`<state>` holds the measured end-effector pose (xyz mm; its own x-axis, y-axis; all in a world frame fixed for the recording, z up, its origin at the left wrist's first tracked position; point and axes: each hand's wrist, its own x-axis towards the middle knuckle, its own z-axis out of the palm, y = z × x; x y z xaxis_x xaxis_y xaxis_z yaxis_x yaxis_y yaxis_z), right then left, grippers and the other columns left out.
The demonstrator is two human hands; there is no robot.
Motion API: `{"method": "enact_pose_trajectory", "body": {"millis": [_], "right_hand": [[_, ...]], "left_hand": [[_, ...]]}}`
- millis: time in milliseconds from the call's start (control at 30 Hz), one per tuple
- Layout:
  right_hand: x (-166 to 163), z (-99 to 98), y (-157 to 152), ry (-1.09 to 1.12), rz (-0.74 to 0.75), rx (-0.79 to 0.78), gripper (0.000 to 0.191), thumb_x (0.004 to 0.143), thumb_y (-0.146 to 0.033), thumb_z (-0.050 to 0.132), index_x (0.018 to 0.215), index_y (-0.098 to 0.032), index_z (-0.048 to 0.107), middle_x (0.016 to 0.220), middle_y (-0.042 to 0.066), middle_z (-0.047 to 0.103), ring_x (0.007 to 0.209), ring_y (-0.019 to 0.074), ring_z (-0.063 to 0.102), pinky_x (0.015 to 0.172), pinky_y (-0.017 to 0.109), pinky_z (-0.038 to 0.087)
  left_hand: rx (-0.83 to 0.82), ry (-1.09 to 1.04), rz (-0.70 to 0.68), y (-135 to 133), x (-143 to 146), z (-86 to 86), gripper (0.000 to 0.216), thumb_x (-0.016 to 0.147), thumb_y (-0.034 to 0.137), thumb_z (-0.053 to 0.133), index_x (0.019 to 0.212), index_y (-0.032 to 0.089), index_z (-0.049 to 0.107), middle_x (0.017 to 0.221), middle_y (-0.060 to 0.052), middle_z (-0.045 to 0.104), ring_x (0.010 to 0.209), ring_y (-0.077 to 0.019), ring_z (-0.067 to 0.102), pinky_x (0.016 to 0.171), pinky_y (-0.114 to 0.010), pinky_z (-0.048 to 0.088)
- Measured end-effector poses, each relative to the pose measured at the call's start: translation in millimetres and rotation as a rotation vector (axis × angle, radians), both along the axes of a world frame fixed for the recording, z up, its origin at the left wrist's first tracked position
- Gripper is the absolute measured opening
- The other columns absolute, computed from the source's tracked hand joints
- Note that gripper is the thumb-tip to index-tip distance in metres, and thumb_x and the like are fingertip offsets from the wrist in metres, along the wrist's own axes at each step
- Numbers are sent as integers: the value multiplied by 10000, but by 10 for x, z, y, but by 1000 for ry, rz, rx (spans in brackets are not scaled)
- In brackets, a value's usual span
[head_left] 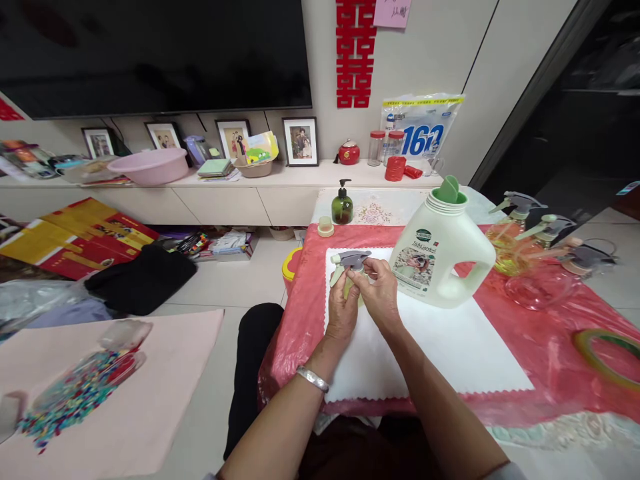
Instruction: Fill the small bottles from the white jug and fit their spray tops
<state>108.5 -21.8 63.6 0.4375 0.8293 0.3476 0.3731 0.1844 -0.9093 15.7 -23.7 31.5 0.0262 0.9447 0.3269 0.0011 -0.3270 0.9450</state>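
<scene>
A small spray bottle (355,259) with a grey trigger head and pale yellowish liquid is held upright over a white scalloped-edge sheet (430,353). My left hand (343,312), with a silver bangle at the wrist, is closed around its body. With closed fingers, my right hand (381,293) grips near the collar under the spray head; the fingers partly hide the neck. Just right of my hands stands a large pale-green detergent jug (435,253) with its mouth open and a green spout showing. A small cream-coloured cap (325,227) sits at the table's far left corner.
A green pump bottle (343,207) stands at the back. Several spray bottles (543,287) and a roll of tape (607,357) are at right on the red plastic cover (295,340). Colourful beads (75,400) lie on a pink surface at left.
</scene>
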Motion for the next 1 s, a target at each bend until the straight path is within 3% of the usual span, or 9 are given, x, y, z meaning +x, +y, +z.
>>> {"method": "enact_pose_trajectory", "body": {"millis": [100, 267, 433, 633, 767, 900, 1000], "right_hand": [[63, 55, -38, -46, 88, -5, 308, 775, -495, 639, 878, -209, 687, 881, 49, 551, 864, 203, 561, 838, 383, 489], [169, 106, -75, -53, 201, 0, 265, 840, -436, 568, 916, -210, 683, 941, 51, 635, 930, 197, 589, 869, 373, 471], [105, 20, -49, 22, 168, 26, 243, 818, -426, 643, 897, -196, 660, 929, 35, 670, 906, 186, 612, 888, 356, 474], [22, -40, -25, 56, 102, 26, 330, 810, -449, 683, 1017, -194, 654, 994, 60, 675, 960, 209, 622, 924, 386, 485], [112, 34, -28, -13, 192, 12, 255, 809, -451, 653, 879, -211, 701, 955, 59, 632, 943, 217, 599, 896, 391, 483], [183, 67, -32, -13, 271, 10, 284, 846, -446, 590, 969, -226, 721, 1011, 52, 640, 980, 212, 609, 909, 387, 486], [150, 29, -21, 13, 251, 22, 293, 831, -451, 627, 994, -220, 704, 1021, 45, 639, 981, 206, 612, 918, 380, 483]], "left_hand": [[-19, 23, 24, 0, -8, -45, 589, 932, 624, 541, 1344, 208, 600, 1424, -141, 630, 1363, -288, 556, 1167, -453, 420], [-16, 85, 55, 4, -8, -124, 580, 929, 621, 553, 1342, 216, 597, 1387, -145, 644, 1330, -290, 577, 1152, -480, 432], [58, 108, 84, 15, -3, -151, 609, 946, 634, 505, 1378, 209, 561, 1350, -155, 617, 1312, -281, 570, 1134, -482, 446], [112, 101, 61, 15, -16, -127, 577, 985, 596, 449, 1418, 221, 520, 1369, -145, 584, 1345, -262, 537, 1163, -461, 420], [116, 113, 58, 12, -23, -113, 540, 991, 570, 462, 1406, 230, 526, 1384, -136, 585, 1356, -259, 528, 1166, -462, 417], [100, 147, 49, 11, -28, -107, 497, 1003, 512, 483, 1417, 238, 513, 1408, -134, 571, 1371, -247, 514, 1165, -456, 419], [110, 139, 44, 16, -30, -114, 499, 1007, 502, 479, 1425, 231, 505, 1404, -139, 570, 1356, -241, 528, 1149, -444, 438]]}}
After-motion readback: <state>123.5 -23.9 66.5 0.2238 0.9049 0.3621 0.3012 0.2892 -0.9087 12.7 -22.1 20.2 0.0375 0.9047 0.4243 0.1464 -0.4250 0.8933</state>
